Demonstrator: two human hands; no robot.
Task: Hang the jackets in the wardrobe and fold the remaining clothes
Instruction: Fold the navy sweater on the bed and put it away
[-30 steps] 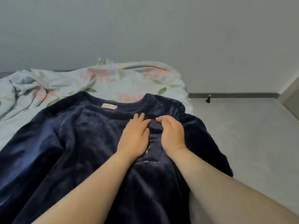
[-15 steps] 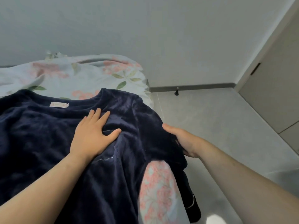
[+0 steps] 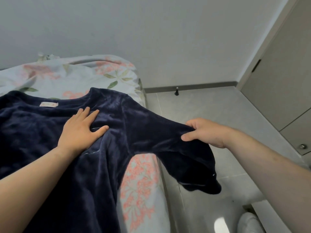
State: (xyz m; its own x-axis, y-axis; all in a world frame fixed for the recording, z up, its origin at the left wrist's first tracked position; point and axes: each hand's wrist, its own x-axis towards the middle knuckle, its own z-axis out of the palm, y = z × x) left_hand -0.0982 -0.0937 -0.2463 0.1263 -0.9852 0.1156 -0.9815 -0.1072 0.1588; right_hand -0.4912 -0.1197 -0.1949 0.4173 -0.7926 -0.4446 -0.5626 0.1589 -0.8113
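Observation:
A dark navy fleece top (image 3: 42,135) lies spread face up on the bed, its neckline and pale label towards the wall. My left hand (image 3: 80,130) presses flat on its chest with straight fingers, just below the collar. My right hand (image 3: 203,132) grips the top's right sleeve (image 3: 159,132) and holds it stretched out past the bed's edge, above the floor. The sleeve's cuff end hangs down below my right hand.
The bed carries a pale floral cover (image 3: 72,76) and ends at its right edge (image 3: 161,174). Grey tiled floor (image 3: 210,111) lies to the right, with a black doorstop (image 3: 177,91) at the skirting. A beige door (image 3: 282,68) stands at the far right.
My right hand left the chest, took hold of the right sleeve at the bed's edge and has pulled it up and outward. My left hand stayed pressed on the chest.

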